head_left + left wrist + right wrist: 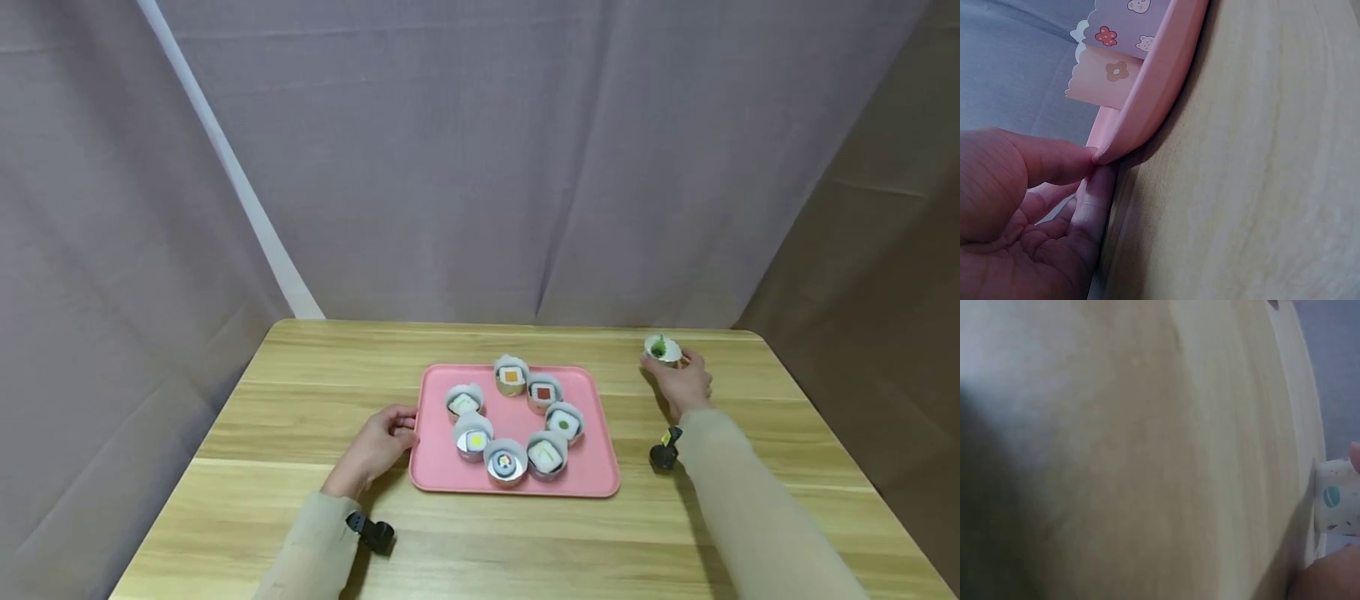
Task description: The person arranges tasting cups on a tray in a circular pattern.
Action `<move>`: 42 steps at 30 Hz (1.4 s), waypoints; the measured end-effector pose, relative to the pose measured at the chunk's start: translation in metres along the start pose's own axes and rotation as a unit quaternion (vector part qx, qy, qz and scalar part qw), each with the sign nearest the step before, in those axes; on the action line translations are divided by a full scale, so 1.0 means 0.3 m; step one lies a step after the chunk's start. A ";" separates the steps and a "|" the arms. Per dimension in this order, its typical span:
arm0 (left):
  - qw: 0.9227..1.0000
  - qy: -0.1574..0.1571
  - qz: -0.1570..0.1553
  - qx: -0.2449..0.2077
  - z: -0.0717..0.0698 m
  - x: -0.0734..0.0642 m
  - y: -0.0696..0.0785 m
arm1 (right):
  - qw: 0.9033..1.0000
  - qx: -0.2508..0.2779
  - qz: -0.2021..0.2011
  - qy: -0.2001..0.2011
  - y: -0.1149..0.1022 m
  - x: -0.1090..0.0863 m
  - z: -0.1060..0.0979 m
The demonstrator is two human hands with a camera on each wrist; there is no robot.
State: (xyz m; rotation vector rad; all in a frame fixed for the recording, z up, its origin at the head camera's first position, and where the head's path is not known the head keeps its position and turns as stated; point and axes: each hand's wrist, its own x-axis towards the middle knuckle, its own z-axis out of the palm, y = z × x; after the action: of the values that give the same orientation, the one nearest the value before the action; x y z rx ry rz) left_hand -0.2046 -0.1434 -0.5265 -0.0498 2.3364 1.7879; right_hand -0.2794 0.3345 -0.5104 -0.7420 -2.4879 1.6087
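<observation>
At the left rim of a pink tray (517, 492), my left hand (378, 442) pinches the edge between thumb and finger, which the left wrist view shows close up. My right hand (682, 385) grips a small paper cup (673, 355) at the far right of the table. That cup has a scalloped white rim, and something leafy green (659, 347) sits inside it. In the right wrist view only part of the printed cup (1335, 499) shows, beside the fingers. Several similar paper cups stand in a ring on the tray, each with a piece that looks like a sushi roll.
The wooden table (300, 392) carries the tray near its middle. Grey curtains (450, 167) hang behind it and at the left, with a darker one (885, 275) at the right. Cameras (378, 535) are strapped to both wrists.
</observation>
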 end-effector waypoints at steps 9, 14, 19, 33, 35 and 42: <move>1.000 -0.007 0.004 -0.004 0.013 0.010 0.013 | 0.999 -0.022 0.031 0.036 -0.008 0.012 -0.012; 1.000 -0.007 -0.001 0.002 0.020 0.013 0.008 | 0.999 -0.022 0.033 0.027 0.000 0.004 -0.017; 1.000 -0.010 0.001 0.001 0.025 0.011 0.016 | 0.999 -0.031 0.029 0.015 0.007 0.002 -0.027; 1.000 -0.005 0.008 -0.007 0.011 -0.006 0.008 | 1.000 0.008 -0.009 0.012 0.049 -0.009 0.013; 1.000 -0.004 0.007 -0.008 0.008 -0.009 0.007 | 0.999 0.039 -0.019 0.005 0.050 -0.018 0.017; 1.000 -0.003 -0.006 0.004 0.000 -0.010 0.004 | 0.996 0.076 -0.017 -0.037 0.049 -0.051 0.008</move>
State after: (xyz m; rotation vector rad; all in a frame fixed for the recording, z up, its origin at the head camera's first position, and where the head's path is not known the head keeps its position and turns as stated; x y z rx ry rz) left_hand -0.2017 -0.1433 -0.5249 -0.0570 2.3332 1.7711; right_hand -0.2617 0.3307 -0.5217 -0.6275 -2.3774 1.8205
